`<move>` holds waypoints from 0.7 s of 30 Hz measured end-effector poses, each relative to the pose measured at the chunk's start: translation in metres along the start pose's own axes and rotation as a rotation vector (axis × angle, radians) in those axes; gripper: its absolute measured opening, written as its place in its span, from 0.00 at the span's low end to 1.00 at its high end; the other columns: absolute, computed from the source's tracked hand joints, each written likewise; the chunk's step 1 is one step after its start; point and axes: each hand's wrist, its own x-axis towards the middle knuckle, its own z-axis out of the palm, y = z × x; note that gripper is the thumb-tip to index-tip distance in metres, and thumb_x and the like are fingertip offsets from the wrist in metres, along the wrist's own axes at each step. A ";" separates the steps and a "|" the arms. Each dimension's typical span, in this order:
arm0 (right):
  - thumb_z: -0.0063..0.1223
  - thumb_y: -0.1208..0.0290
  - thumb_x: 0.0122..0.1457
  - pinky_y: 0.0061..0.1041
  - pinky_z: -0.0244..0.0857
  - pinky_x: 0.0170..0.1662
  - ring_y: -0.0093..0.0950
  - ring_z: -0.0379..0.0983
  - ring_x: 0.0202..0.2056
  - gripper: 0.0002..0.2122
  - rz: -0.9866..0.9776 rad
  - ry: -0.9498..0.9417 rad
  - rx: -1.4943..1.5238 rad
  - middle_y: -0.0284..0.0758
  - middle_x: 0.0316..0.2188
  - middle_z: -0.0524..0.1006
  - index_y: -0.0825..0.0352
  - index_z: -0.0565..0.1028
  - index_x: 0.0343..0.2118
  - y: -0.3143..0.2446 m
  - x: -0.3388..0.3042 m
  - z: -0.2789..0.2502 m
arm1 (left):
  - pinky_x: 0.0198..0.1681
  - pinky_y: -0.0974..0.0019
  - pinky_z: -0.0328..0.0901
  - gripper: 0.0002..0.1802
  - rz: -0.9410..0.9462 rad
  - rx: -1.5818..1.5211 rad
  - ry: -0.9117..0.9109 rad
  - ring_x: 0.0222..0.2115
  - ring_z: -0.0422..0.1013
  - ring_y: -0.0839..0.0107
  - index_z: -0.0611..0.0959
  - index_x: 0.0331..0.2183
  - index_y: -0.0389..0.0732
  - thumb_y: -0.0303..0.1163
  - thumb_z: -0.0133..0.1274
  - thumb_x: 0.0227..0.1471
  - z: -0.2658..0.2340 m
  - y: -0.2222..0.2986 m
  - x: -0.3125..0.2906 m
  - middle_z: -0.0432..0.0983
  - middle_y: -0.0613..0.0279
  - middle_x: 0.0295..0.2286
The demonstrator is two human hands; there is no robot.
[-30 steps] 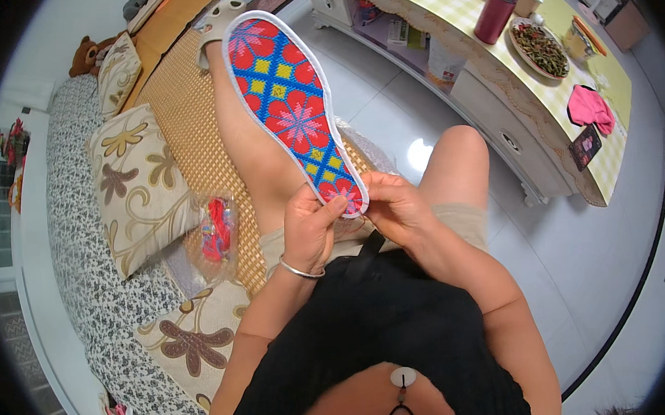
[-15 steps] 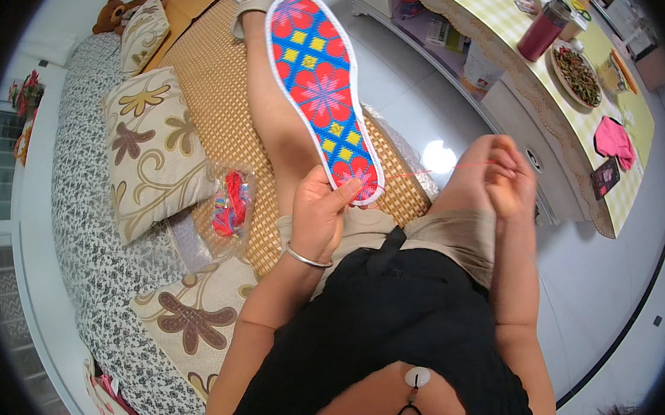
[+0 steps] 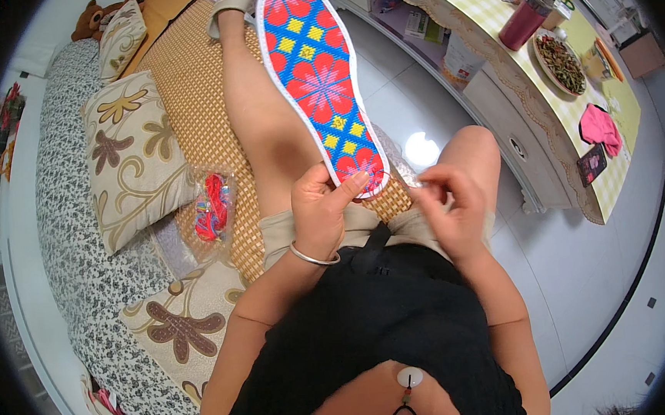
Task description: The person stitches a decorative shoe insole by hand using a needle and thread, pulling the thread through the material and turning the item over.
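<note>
A long embroidered insole (image 3: 318, 85), with red flowers, yellow squares, blue ground and a white rim, points away from me above my lap. My left hand (image 3: 321, 212) grips its near, narrow end, thumb on top and the other fingers beneath. Loose red thread (image 3: 389, 174) curls at the right edge of that end. Just right of it, apart from the insole, my right hand (image 3: 454, 210) is closed in a pinch; what sits between its fingertips is too small to make out.
A clear bag of red and coloured thread (image 3: 213, 208) lies on the woven mat (image 3: 186, 102) to my left, beside patterned cushions (image 3: 136, 156). At right stands a cabinet-table (image 3: 495, 111) bearing a dark red flask (image 3: 526, 20), a plate of food (image 3: 559, 64), a pink cloth (image 3: 600, 129) and a phone (image 3: 592, 165).
My right hand has come left from over my right knee to beside the insole's near end. The red thread, taut between them before, now hangs slack. My left hand keeps its grip.
</note>
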 end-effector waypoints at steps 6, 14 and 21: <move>0.60 0.78 0.44 0.22 0.61 0.24 0.28 0.67 0.20 0.06 -0.191 -0.019 -0.200 0.34 0.19 0.71 0.67 0.73 0.26 -0.014 0.018 0.035 | 0.36 0.73 0.68 0.06 0.131 0.021 0.045 0.31 0.72 0.77 0.78 0.32 0.32 0.21 0.56 0.49 0.005 -0.004 -0.006 0.77 0.60 0.32; 0.55 0.78 0.47 0.24 0.61 0.27 0.26 0.65 0.21 0.03 -0.244 -0.778 0.353 0.31 0.17 0.68 0.65 0.72 0.21 -0.025 0.014 0.007 | 0.37 0.70 0.70 0.08 0.144 -0.050 0.121 0.31 0.74 0.73 0.77 0.34 0.33 0.18 0.55 0.48 -0.018 0.000 0.008 0.77 0.59 0.33; 0.45 0.74 0.60 0.17 0.60 0.33 0.19 0.65 0.27 0.07 0.367 -0.419 0.759 0.28 0.24 0.69 0.70 0.72 0.39 0.005 -0.002 -0.012 | 0.29 0.67 0.69 0.08 -0.062 -0.186 0.069 0.27 0.72 0.70 0.76 0.37 0.35 0.23 0.51 0.52 -0.015 0.009 0.006 0.76 0.58 0.32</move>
